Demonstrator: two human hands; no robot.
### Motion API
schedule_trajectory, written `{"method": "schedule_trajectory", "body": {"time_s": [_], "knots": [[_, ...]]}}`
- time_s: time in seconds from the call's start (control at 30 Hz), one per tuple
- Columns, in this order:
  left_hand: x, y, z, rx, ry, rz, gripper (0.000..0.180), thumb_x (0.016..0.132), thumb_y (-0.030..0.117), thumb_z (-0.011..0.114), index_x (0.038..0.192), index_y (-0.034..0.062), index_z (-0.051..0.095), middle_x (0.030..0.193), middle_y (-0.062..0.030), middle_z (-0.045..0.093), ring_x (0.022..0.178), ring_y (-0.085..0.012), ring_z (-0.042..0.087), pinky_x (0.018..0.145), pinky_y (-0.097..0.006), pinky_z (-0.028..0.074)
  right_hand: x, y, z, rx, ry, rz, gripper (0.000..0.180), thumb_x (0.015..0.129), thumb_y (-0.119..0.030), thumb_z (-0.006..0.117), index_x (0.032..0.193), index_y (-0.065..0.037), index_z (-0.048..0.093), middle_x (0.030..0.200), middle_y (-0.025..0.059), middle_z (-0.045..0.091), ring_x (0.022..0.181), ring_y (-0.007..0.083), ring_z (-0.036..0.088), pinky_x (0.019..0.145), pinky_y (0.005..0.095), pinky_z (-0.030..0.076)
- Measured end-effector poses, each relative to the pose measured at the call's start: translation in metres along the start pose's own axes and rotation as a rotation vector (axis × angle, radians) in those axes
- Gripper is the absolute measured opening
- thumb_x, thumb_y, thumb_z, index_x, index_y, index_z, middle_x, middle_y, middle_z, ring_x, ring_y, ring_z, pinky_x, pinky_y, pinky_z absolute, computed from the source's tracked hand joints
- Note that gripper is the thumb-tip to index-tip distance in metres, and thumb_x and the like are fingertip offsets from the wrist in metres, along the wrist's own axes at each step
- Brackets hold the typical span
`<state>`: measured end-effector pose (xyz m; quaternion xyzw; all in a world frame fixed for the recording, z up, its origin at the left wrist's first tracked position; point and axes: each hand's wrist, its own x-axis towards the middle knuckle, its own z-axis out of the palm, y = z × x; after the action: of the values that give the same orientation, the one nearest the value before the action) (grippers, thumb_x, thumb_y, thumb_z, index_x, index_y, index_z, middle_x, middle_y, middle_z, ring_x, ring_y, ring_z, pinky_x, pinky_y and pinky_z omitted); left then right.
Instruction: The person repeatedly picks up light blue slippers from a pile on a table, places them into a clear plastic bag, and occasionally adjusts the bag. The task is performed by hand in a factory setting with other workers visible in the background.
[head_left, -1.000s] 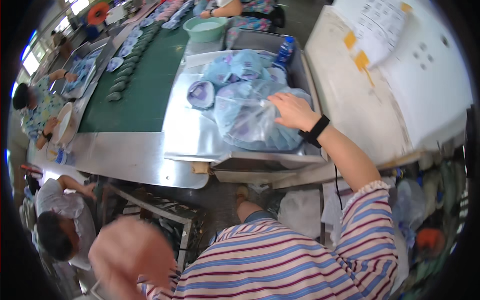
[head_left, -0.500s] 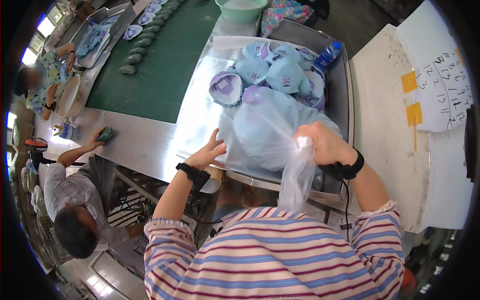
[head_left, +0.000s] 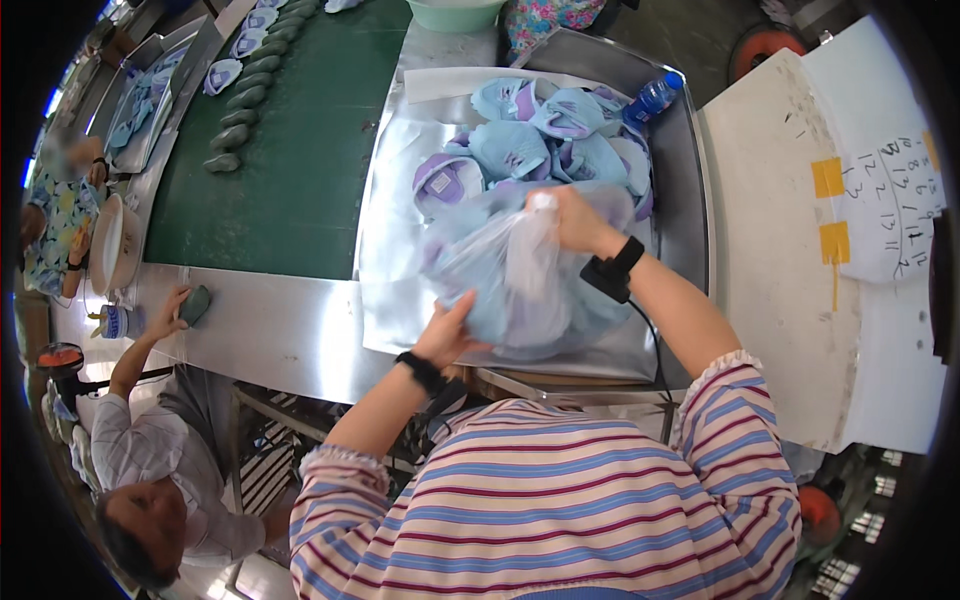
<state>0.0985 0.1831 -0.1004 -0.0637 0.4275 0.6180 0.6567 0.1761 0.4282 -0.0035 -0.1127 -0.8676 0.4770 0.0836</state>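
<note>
A clear plastic bag (head_left: 535,265) full of light blue and purple shoe uppers sits on the metal tray in front of me. My right hand (head_left: 575,220) is closed around the gathered neck of the bag, whose loose white end hangs down toward me. At the bag's near left side, my left hand (head_left: 450,330) holds its lower edge between thumb and fingers, slightly blurred. Just beyond the bag lies a pile of loose shoe uppers (head_left: 510,150), light blue with purple linings.
A blue-capped bottle (head_left: 652,100) stands at the tray's (head_left: 685,230) far right. On the left, a green conveyor belt (head_left: 300,150) carries dark shoe lasts (head_left: 238,118) and uppers. A co-worker's hand (head_left: 172,312) holds a dark green last. A whitish board (head_left: 770,250) stands at right.
My right hand has moved left and away from me with the bag's neck. My left hand, apart from the bag before, is now against its near left side. The bag has shifted left and toward me.
</note>
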Motion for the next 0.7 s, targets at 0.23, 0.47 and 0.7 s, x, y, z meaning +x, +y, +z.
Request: {"method": "schedule_trajectory", "body": {"time_s": [0.23,0.47,0.7], "knots": [[0.115,0.056,0.06,0.035,0.111,0.143,0.078,0.08,0.035,0.068,0.135,0.0087,0.018,0.135,-0.0192,0.033,0.121,-0.0349,0.039,0.083,-0.059,0.045,0.018,0.005,-0.055,-0.14,0.293,0.029,0.011,0.068,-0.006,0.065,0.074,0.0,0.058,0.065,0.0091,0.06,0.06,0.0148,0.054,0.058,0.031,0.044],[0.011,0.074,0.012,0.329,0.069,0.187,0.06,0.082,0.03,0.067,0.125,0.0057,0.034,0.122,-0.0107,0.045,0.108,-0.0216,0.046,0.071,-0.042,0.045,-0.012,-0.108,-0.03,-0.039,0.023,-0.294,0.014,0.066,-0.007,0.064,0.075,-0.001,0.055,0.068,0.0099,0.053,0.063,0.0195,0.052,0.06,0.0317,0.042],[-0.065,0.029,-0.077,1.348,0.625,0.708,0.075,0.073,0.012,0.069,0.132,-0.0035,0.025,0.135,-0.0222,0.026,0.118,-0.0403,0.039,0.098,-0.045,0.036,-0.005,-0.037,0.022,0.111,-0.246,-0.001,0.028,0.092,-0.031,0.053,0.104,-0.007,0.062,0.089,0.0066,0.06,0.073,0.0149,0.052,0.068,0.0287,0.042]]}}
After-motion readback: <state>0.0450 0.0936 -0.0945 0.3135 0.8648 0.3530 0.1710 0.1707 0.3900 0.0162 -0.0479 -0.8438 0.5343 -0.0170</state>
